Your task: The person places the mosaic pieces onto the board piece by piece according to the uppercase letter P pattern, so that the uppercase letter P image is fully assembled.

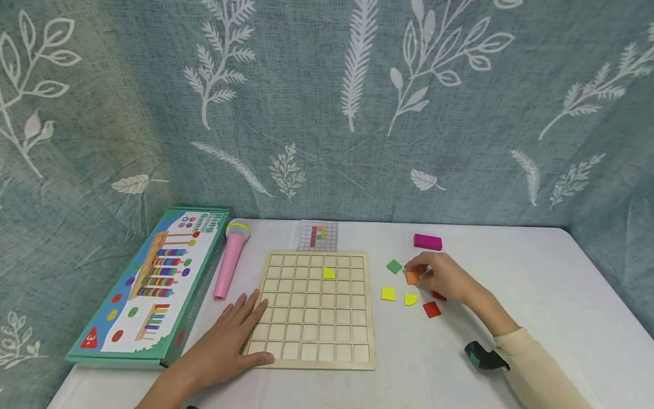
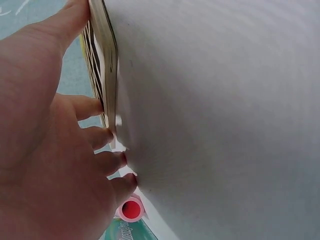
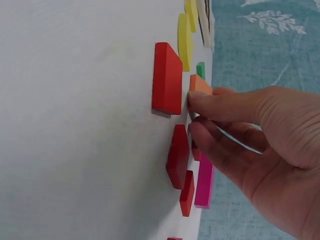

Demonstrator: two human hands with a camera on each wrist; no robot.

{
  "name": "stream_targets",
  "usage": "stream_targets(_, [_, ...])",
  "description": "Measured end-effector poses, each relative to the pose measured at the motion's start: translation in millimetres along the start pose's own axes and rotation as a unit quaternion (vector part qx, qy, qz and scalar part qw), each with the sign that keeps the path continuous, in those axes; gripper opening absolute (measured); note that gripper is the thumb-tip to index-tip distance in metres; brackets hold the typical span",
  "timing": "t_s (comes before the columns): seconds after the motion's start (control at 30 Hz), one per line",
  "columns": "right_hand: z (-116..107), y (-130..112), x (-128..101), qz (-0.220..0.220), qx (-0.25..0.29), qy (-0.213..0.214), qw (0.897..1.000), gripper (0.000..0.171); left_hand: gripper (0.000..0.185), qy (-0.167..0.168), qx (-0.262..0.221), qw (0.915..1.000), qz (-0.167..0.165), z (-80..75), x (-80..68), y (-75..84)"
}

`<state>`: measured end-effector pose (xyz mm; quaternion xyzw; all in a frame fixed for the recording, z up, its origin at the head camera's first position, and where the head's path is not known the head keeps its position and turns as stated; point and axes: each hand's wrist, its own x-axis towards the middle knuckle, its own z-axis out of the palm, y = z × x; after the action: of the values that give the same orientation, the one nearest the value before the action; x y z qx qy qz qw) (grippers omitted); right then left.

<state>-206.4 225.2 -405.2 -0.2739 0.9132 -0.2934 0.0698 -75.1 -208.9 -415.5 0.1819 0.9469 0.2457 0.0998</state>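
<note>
- Head view: the left hand lies flat with fingers spread, pressing the near left corner of the wooden grid board on the table. The right hand pinches an orange tile between thumb and fingertips, just right of the board, among green, yellow and red tiles. A yellow tile sits in a board cell. The green box at left reads "Ring" and "Game", with "3+" in a red triangle.
- Left wrist view: the fingers press against the board's edge.
- Right wrist view: thumb and fingertips pinch the orange tile, beside a red tile.
</note>
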Motion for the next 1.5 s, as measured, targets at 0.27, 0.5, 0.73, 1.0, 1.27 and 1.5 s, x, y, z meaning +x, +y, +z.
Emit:
stream_targets(0.27, [4,1,-6,0.004,0.029,0.03,0.999,0.025,0.1,0.005,0.01,0.9999,0.004,1.0,0.1,-0.7])
stream_targets(0.5, [5,-2,-1,-0.022,0.029,0.048,0.998,0.026,0.1,0.008,0.01,0.9999,0.004,2.2,-0.2,-1.9])
stream_targets(0.73, [8,-11,8,-0.038,0.041,0.054,0.997,0.026,0.099,0.012,0.009,0.9999,0.007,2.5,-0.4,-2.0])
stream_targets(1.0, [12,-27,22,-0.039,0.057,0.054,0.996,0.023,0.098,0.016,0.014,0.9997,0.01,2.5,-0.6,-1.6])
stream_targets(1.27, [23,-43,42,-0.042,0.074,0.033,0.996,0.021,0.099,0.015,0.019,0.9996,0.014,1.5,0.2,-0.4])
stream_targets(1.5, [33,-55,57,-0.052,0.086,0.021,0.995,0.021,0.099,0.011,0.019,0.9997,0.01,-0.1,0.1,0.7])
